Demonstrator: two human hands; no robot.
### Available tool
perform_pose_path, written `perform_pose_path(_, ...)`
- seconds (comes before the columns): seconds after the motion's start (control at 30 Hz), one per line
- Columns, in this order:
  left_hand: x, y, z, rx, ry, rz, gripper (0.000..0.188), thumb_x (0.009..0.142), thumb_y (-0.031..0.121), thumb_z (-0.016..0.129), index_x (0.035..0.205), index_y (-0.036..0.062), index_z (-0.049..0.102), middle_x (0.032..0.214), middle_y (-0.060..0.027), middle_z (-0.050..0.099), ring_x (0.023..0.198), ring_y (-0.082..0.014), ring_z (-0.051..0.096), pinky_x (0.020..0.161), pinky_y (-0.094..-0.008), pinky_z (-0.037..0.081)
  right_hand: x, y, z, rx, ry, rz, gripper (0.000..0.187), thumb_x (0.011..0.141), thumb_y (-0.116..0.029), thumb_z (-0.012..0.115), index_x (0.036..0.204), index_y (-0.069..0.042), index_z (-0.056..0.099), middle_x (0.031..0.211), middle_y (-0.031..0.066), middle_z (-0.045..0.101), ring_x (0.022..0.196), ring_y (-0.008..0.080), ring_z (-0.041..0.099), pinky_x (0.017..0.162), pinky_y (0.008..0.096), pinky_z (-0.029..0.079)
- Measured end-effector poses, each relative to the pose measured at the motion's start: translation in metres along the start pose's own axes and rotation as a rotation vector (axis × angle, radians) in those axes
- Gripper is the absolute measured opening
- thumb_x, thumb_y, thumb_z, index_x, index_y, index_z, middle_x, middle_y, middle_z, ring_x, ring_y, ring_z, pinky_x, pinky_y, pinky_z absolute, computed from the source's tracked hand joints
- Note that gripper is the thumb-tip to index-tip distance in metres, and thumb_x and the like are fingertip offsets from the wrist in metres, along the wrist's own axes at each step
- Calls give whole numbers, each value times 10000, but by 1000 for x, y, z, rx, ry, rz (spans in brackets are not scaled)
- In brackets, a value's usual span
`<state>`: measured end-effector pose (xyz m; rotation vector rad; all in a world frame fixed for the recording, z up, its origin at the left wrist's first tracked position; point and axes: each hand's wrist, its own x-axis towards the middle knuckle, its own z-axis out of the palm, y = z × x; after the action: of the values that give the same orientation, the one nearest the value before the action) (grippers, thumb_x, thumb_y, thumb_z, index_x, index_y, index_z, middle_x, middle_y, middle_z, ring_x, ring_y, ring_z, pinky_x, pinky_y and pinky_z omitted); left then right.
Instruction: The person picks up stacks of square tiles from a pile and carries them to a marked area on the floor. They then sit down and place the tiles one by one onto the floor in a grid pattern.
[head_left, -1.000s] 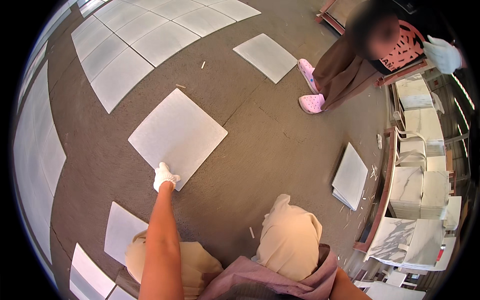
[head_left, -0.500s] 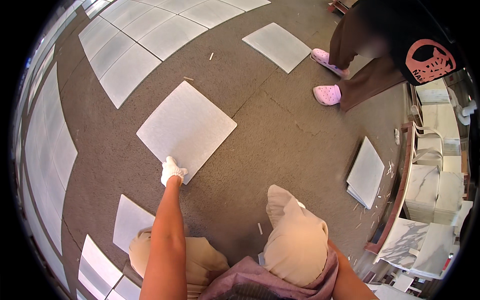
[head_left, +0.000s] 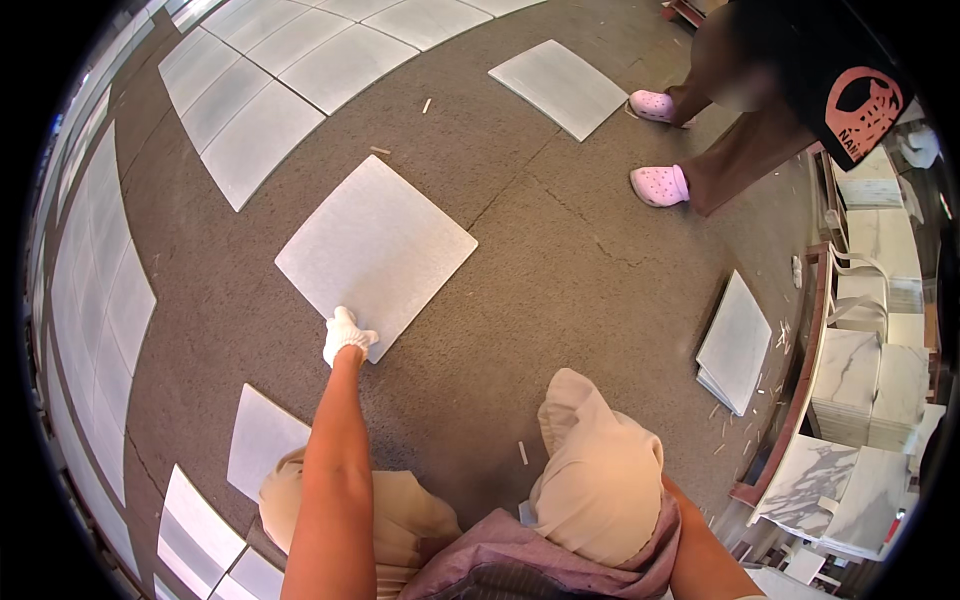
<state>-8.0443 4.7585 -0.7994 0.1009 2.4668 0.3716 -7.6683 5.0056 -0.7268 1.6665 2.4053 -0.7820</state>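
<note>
A square light-grey stone tile [head_left: 385, 245] lies on the floor in front of me, one corner turned toward me. At that near corner, my left hand [head_left: 347, 337], in a white knit glove, grips the tile's left edge. Its thumb spreads over the top face; some of its fingers are hidden at the edge. My right forearm [head_left: 705, 545] runs down past my right knee and out at the lower edge, so the right hand is out of view.
Laid tiles [head_left: 275, 80] cover the far left floor. Single tiles lie beside my left knee [head_left: 262, 440] and at the far right [head_left: 560, 88]. A leaning tile stack [head_left: 735, 345] and a rack of marble slabs [head_left: 845, 375] stand right. A person in pink clogs [head_left: 660, 187] is near.
The other person's feet and body have shifted slightly. My view has moved a little; my left hand stays at the same corner of the tile.
</note>
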Motion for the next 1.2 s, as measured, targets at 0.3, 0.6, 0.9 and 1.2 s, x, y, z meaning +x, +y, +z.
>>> perform_pose_path(0.3, 4, -3, 2, 48, 3, 3, 663, 605, 184, 846, 1147, 51, 487, 1194, -214, 529, 1059, -358, 589, 878, -416, 512, 29, -12, -3, -17, 77, -44, 560, 886, -258, 593, 1391, -69, 439, 1444, 167, 429, 1335, 269, 394, 1099, 351, 325)
perform_pose_path(0.6, 33, -12, -5, 347, -166, 88, 660, 658, 235, 824, 1190, 59, 476, 1252, -191, 575, 1163, -325, 576, 935, -415, 495, 50, -23, -12, -47, 158, -100, 563, 890, -252, 588, 1399, -71, 430, 1451, 166, 421, 1355, 267, 376, 1112, 349, 313)
perform_pose_path(0.9, -1, -3, -181, 40, -186, 149, 524, 820, 200, 660, 1286, 11, 510, 1262, -207, 589, 1139, -348, 589, 905, -436, 504, -15, 11, 18, -180, -245, -261, 566, 893, -246, 583, 1408, -73, 422, 1459, 166, 413, 1374, 265, 357, 1125, 348, 301)
perform_pose_path(1.2, -120, -279, -61, 235, 252, 102, 596, 799, 200, 693, 1337, 120, 448, 1262, -182, 523, 1139, -399, 522, 925, -480, 458, 58, -52, -27, -89, 170, -215, 701, 853, -236, 599, 1479, -120, 305, 1519, 156, 312, 1360, 322, 369, 1107, 387, 336)
